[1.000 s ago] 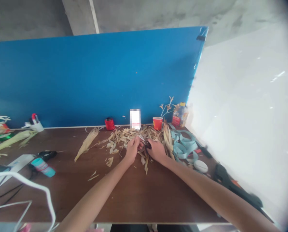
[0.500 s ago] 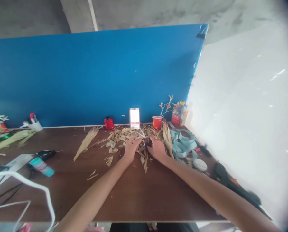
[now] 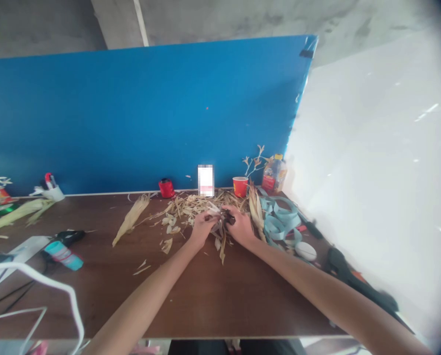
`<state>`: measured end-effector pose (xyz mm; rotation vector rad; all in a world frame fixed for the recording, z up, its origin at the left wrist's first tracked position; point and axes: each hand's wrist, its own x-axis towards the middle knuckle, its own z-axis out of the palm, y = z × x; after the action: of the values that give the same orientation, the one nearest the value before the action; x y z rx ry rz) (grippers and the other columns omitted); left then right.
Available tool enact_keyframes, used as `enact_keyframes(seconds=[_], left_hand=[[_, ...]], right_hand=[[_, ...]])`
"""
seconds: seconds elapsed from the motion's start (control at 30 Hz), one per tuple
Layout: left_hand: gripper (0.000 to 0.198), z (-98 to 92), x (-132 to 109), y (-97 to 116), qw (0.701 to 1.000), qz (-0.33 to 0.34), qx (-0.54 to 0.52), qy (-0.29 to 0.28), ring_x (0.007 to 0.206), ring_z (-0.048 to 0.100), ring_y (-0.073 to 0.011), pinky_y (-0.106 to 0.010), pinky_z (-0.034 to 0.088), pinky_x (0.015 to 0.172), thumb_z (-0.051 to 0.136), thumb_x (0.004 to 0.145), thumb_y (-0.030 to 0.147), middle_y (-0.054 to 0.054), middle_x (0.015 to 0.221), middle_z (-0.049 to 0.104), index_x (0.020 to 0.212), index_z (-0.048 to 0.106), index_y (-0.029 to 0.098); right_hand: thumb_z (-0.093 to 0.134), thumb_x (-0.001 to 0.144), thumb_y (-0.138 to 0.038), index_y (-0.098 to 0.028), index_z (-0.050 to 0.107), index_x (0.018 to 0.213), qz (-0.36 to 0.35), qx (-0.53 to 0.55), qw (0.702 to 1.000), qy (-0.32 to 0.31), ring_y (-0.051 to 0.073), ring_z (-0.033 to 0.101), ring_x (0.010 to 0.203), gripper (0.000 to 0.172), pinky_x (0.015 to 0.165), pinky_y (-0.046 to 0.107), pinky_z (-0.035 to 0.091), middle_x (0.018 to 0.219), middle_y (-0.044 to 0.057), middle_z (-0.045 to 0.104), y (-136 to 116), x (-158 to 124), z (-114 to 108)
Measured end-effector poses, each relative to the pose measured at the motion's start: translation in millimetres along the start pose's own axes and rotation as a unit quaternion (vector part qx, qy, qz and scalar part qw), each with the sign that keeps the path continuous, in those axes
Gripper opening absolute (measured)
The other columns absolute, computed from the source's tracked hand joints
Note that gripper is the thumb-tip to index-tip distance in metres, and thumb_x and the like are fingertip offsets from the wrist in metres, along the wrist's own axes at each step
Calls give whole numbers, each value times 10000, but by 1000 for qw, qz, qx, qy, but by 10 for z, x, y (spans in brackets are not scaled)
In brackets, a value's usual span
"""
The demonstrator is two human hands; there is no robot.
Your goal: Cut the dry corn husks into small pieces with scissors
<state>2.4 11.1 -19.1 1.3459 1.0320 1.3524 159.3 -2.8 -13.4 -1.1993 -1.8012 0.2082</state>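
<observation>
Above a heap of dry corn husk scraps (image 3: 190, 206), my two hands are close together. My left hand (image 3: 202, 228) is closed, its thumb and fingers pinching a pale strip of husk (image 3: 215, 209). The fingers of my right hand (image 3: 241, 227) are wrapped round black-handled scissors (image 3: 227, 216), whose dark handles show between thumb and fingers. The blades are too small and blurred to make out clearly. Narrow husk pieces (image 3: 222, 251) hang down or lie just below my hands. A whole dry husk (image 3: 256, 209) stands right beside my right hand.
Along the back stand a red spool (image 3: 166, 188), a white card (image 3: 206, 180), a red paper cup (image 3: 240, 187) and a bottle (image 3: 274, 175). Blue ribbon (image 3: 283, 219), a white oval (image 3: 306, 251) and a glue gun (image 3: 344, 268) lie right; another husk (image 3: 131, 221) and a cyan tube (image 3: 63, 255) left.
The black handles in my right hand have spread apart, and its fingers have opened somewhat. The pale strip at my left fingertips now shows more. Both forearms stay nearly in place.
</observation>
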Motion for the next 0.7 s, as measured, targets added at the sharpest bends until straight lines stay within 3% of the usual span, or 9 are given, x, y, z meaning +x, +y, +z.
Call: enact_keyframes(seconds=[0.1, 0.3, 0.5, 0.7], left_hand=[[270, 12, -12, 49, 1000, 16, -4, -20, 504, 400, -77, -211, 307, 499, 640, 726, 411, 35, 576, 512, 754, 648, 142], [297, 24, -12, 45, 999, 30, -7, -28, 563, 468, -92, -215, 373, 539, 553, 813, 461, 17, 682, 542, 795, 545, 165], [288, -26, 45, -29, 997, 26, -20, 66, 569, 516, -105, -230, 407, 558, 614, 769, 430, -2, 691, 578, 841, 551, 159], [279, -28, 61, -23, 995, 16, -36, 90, 580, 535, -106, -225, 421, 551, 626, 750, 402, -30, 725, 618, 846, 609, 141]], right_hand=[[504, 680, -110, -261, 583, 1158, -3, 28, 1000, 0, 169, 651, 895, 508, 847, 299, 491, 1027, -13, 693, -12, -1, -9], [521, 687, -116, -254, 581, 1175, 16, 14, 999, -36, 158, 646, 807, 511, 795, 267, 486, 936, -14, 708, -48, 24, -26], [542, 758, -205, -257, 613, 1104, 78, -113, 987, -81, 206, 641, 882, 357, 782, 283, 450, 956, 27, 709, -48, 58, 3], [549, 768, -257, -259, 595, 1110, 98, -174, 972, -124, 219, 628, 887, 345, 726, 275, 423, 933, 33, 698, -71, 54, -3]])
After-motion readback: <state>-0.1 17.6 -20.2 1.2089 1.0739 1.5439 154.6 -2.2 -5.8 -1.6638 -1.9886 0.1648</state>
